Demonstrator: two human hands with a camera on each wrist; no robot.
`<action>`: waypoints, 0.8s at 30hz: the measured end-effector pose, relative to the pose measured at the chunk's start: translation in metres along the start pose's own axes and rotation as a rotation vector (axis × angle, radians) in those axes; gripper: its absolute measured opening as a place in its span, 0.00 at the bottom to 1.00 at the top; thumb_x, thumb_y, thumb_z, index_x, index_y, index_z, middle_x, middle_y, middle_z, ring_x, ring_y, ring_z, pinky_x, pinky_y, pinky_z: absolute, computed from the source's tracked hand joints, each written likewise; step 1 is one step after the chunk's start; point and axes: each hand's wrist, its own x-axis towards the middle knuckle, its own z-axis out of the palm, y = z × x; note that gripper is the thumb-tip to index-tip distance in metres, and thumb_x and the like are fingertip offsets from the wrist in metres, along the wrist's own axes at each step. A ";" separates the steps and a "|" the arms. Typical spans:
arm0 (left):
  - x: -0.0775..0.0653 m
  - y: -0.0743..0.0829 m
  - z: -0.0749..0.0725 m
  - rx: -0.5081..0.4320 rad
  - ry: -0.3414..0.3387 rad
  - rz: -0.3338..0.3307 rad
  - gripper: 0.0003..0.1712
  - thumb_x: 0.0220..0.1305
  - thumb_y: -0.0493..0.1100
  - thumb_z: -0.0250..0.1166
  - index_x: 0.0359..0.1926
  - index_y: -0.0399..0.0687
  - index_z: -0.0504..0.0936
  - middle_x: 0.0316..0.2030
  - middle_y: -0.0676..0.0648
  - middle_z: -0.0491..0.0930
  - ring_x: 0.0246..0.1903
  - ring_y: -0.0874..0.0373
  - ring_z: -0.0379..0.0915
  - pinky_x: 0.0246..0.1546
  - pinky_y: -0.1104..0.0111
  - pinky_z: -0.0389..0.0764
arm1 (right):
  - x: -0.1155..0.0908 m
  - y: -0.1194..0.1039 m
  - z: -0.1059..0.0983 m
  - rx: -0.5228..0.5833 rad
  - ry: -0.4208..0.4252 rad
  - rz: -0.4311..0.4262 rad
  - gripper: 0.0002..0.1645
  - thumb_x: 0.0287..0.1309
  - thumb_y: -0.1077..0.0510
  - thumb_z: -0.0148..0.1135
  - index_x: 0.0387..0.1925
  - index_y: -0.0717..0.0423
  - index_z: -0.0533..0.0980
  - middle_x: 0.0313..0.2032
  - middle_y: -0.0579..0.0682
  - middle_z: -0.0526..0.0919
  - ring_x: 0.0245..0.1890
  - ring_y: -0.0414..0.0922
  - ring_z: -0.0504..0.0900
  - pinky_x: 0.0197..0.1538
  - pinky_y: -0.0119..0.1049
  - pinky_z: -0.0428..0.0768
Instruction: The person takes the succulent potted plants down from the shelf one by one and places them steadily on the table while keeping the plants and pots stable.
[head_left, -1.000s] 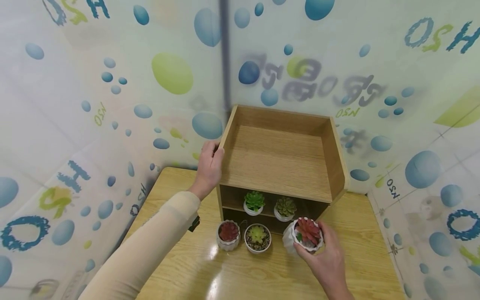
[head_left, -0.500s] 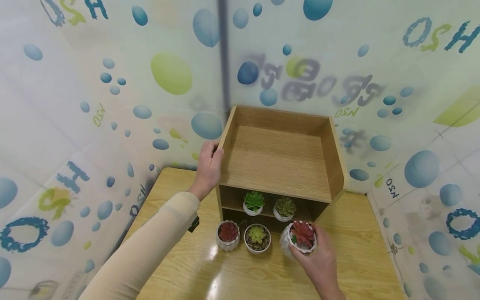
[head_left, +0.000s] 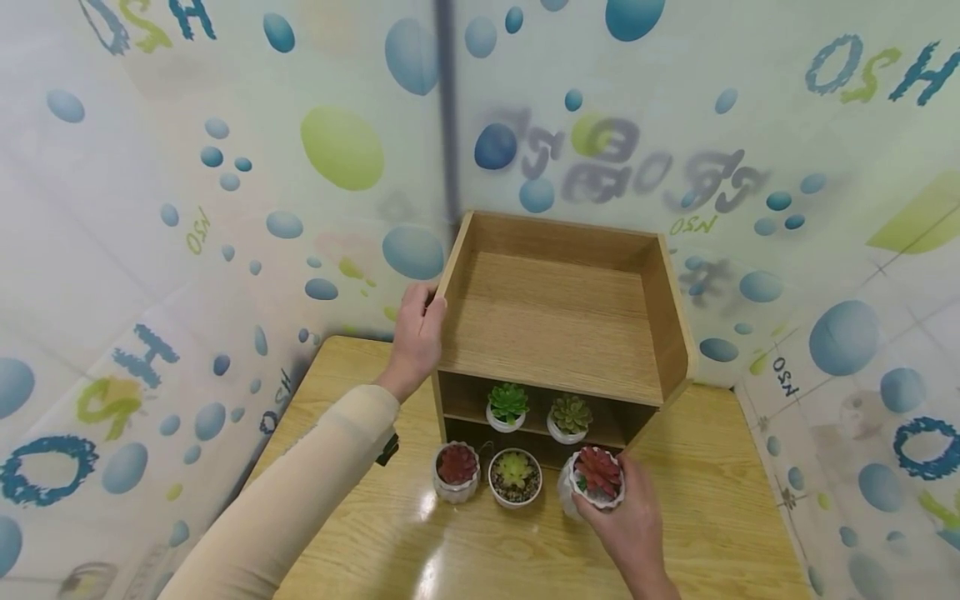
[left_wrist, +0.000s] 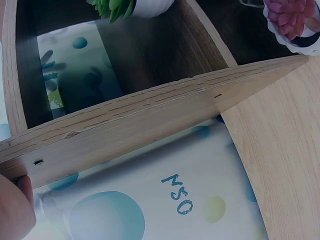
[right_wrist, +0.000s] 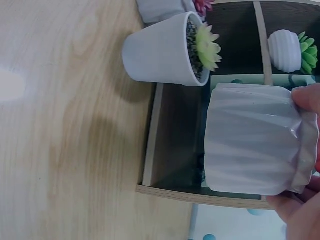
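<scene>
My left hand (head_left: 417, 337) grips the upper left side panel of a small wooden shelf (head_left: 558, 312), thumb toward the front. My right hand (head_left: 628, 521) holds a fluted white pot with a red succulent (head_left: 597, 472) by its rim, in front of the shelf's right side. The right wrist view has this white pot (right_wrist: 255, 142) large, over the lower compartment opening, fingers and thumb at its rim. Left of it stand a white pot with a yellow-green succulent (head_left: 514, 477) and another pot with a dark red succulent (head_left: 457, 472).
On the shelf's middle board sit a bright green succulent (head_left: 507, 404) and a dull green succulent (head_left: 570, 417), both in small white pots. The wooden table (head_left: 465, 550) meets patterned walls (head_left: 345, 150) behind and to the sides of the shelf.
My right hand has carried the white pot with the red succulent a little left and slightly down in the head view. The left hand stays on the shelf panel.
</scene>
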 end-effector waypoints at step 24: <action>-0.001 0.001 0.000 -0.013 -0.002 0.014 0.22 0.78 0.42 0.45 0.57 0.30 0.77 0.47 0.34 0.73 0.44 0.42 0.67 0.46 0.54 0.71 | -0.016 0.017 0.025 -0.022 -0.116 0.078 0.44 0.26 0.59 0.84 0.48 0.76 0.75 0.43 0.67 0.81 0.43 0.62 0.80 0.44 0.60 0.81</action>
